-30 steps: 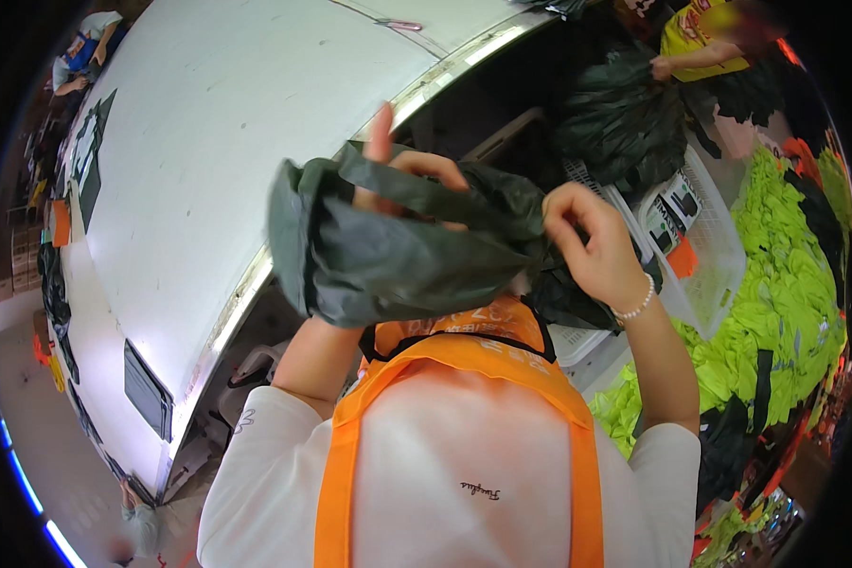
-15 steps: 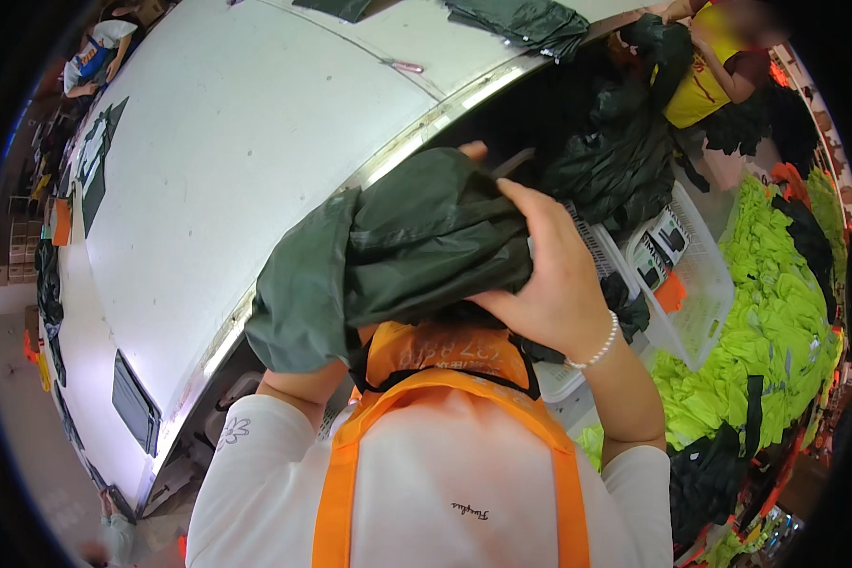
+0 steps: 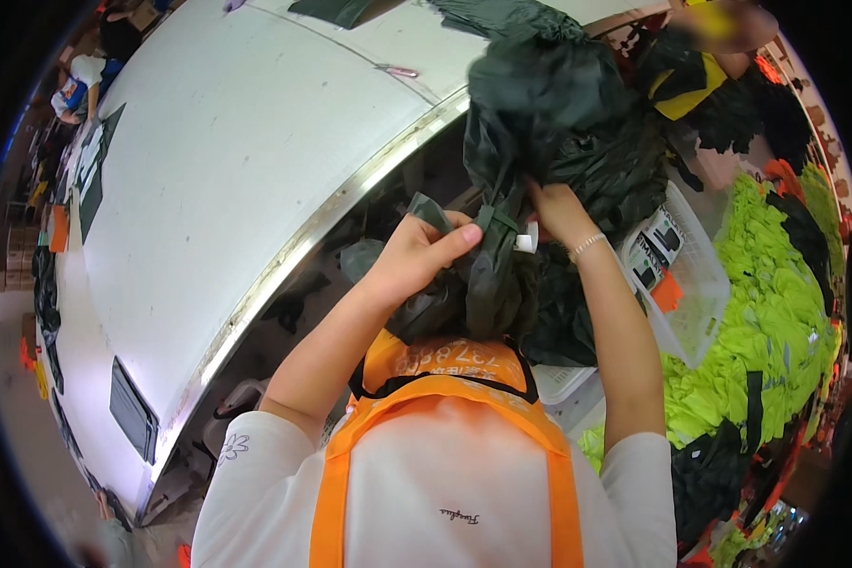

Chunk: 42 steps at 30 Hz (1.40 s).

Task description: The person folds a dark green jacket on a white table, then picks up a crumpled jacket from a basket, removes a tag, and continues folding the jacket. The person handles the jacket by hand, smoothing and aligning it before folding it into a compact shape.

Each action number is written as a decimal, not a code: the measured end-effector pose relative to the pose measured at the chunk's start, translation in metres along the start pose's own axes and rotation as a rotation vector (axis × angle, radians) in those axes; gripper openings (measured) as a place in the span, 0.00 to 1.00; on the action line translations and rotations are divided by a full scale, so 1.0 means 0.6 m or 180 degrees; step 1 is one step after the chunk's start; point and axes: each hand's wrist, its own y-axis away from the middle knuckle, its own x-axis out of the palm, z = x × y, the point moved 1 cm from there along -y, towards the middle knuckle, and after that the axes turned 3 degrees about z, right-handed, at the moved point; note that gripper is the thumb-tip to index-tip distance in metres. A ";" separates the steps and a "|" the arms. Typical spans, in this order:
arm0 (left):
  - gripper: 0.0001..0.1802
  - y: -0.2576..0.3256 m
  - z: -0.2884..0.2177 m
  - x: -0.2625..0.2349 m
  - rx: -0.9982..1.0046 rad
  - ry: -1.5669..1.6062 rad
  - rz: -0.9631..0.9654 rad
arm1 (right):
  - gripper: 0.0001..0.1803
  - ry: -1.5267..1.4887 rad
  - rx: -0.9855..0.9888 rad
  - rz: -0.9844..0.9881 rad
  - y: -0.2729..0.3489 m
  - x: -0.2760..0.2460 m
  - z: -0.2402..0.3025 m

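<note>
A folded dark green garment (image 3: 483,284) is gripped by the left hand (image 3: 417,254), fingers curled around it, just right of the white tabletop (image 3: 237,170). Its top is pinched by the right hand (image 3: 557,210) (folding seems nearly finished); setting down remains.

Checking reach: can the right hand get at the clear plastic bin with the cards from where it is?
Probably yes: the right hand grips the dark garment bundle, and the clear bin sits just beside that wrist, nothing between.

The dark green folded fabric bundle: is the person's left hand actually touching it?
Touching. The head view shows the left hand closed on the dark green folded fabric bundle, thumb pressed across its top fold.
</note>
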 end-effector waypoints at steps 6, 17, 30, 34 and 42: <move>0.17 0.013 0.035 0.001 0.0218 -0.0169 -0.0131 | 0.07 -0.0495 -0.1622 -0.1210 0.140 -0.030 0.077; 0.18 0.012 0.032 0.041 0.0618 -0.2131 -0.0647 | 0.02 -0.1506 -0.1365 0.0500 0.168 0.012 0.027; 0.14 0.031 0.051 0.058 0.0904 -0.3140 -0.0675 | 0.06 -0.0011 -0.1800 -0.0639 0.200 0.049 0.028; 0.09 0.021 0.071 0.036 0.0411 -0.1573 -0.0520 | 0.05 0.0451 -0.1922 -0.1099 0.197 0.058 0.008; 0.08 0.012 0.089 0.036 -0.0321 -0.1033 0.0146 | 0.03 -0.0572 -0.1086 -0.1111 0.188 0.078 -0.016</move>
